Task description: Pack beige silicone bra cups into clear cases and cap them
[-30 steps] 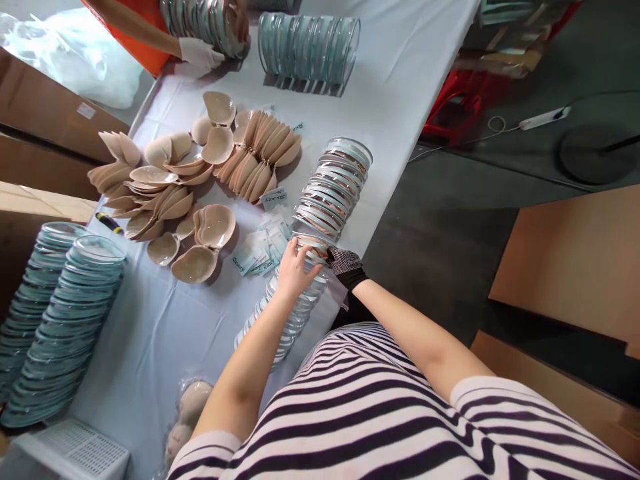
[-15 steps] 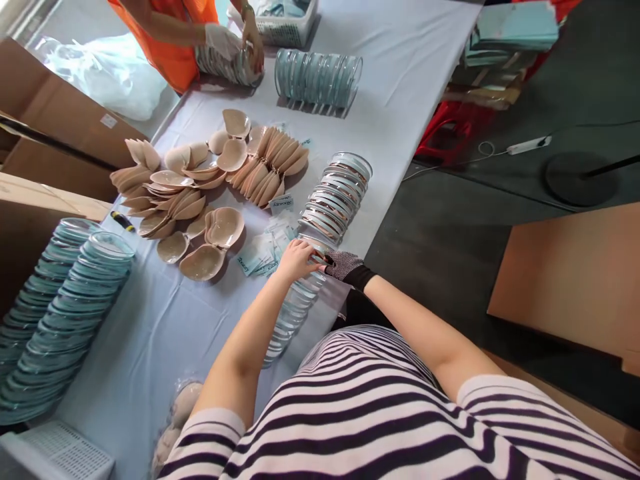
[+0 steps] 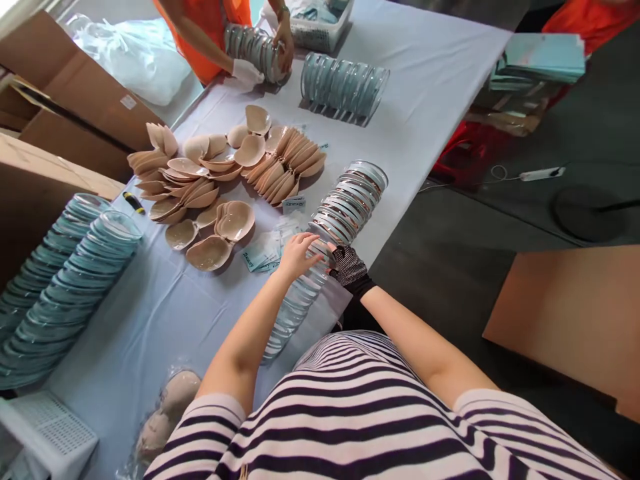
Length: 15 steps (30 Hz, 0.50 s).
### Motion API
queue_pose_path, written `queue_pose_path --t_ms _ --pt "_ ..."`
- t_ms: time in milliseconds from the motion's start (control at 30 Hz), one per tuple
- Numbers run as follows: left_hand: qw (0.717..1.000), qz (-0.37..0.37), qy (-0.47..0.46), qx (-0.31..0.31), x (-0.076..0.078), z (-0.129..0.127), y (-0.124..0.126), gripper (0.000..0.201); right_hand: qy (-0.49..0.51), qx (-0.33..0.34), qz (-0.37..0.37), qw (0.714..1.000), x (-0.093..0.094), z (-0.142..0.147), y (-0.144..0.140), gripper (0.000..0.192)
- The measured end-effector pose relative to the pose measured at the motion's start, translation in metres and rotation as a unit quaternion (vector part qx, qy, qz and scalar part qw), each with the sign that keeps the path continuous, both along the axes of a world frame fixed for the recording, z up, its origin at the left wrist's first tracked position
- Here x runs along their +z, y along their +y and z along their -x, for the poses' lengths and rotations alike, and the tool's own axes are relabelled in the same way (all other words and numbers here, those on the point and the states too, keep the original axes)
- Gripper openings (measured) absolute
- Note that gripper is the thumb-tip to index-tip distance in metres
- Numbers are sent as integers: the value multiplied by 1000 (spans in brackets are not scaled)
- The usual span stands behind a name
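Note:
My bare left hand and my right hand, in a dark dotted fingerless glove, grip a clear round plastic case from its two sides. Fingers partly cover the case, so its contents are hard to make out. Just beyond it leans a row of filled round cases with pale and copper-brown edges. Below my hands a row of clear round case parts runs toward my body. Left of my left hand lie small printed cards and a pile of beige stick-on bra cups.
Tall stacks of bluish round cases stand at the left, near a white basket. Across the table a co-worker's hands hold a row of cases; another row lies beside it. Cardboard boxes flank the table.
My right hand has turned, its gloved back now facing up more, and the case between my hands shows more. The co-worker's gloved hand has moved to the near side of their row. The view has shifted.

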State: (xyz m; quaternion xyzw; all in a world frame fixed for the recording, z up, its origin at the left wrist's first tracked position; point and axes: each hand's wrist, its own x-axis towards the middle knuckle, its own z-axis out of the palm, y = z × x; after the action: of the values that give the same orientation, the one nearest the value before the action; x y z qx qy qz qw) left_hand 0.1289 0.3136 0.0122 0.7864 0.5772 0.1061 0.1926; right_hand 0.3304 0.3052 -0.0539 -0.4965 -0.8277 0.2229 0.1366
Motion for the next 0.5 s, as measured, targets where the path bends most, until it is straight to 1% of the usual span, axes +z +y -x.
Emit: queue_pose_path --t_ms 67,133,200,233,300,333,400,467,500 --pt "998 25 30 45 5 16 -31 74 0 -6 -6 1000 2 -1 3 69" --pt "991 78 80 70 5 27 -66 90 -10 -12 -13 1000 9 -2 5 69" --pt "981 122 116 92 1 28 -94 97 -18 -14 -27 999 17 -2 7 67" --pt "978 131 122 104 -2 25 -102 97 -16 -13 -37 999 21 -1 9 65" --pt "978 126 114 123 -10 14 -104 95 -1 -1 -61 998 31 7 15 59" --pt "979 118 101 129 -13 8 -100 93 9 14 -72 997 36 14 20 55" --pt "982 107 53 147 -18 2 -87 88 26 68 -84 994 46 35 34 48" --pt "979 91 -8 185 -20 10 -72 74 31 135 -81 987 55 65 52 43" --pt "973 75 -35 214 -21 21 -66 64 31 166 -79 983 59 82 62 41"
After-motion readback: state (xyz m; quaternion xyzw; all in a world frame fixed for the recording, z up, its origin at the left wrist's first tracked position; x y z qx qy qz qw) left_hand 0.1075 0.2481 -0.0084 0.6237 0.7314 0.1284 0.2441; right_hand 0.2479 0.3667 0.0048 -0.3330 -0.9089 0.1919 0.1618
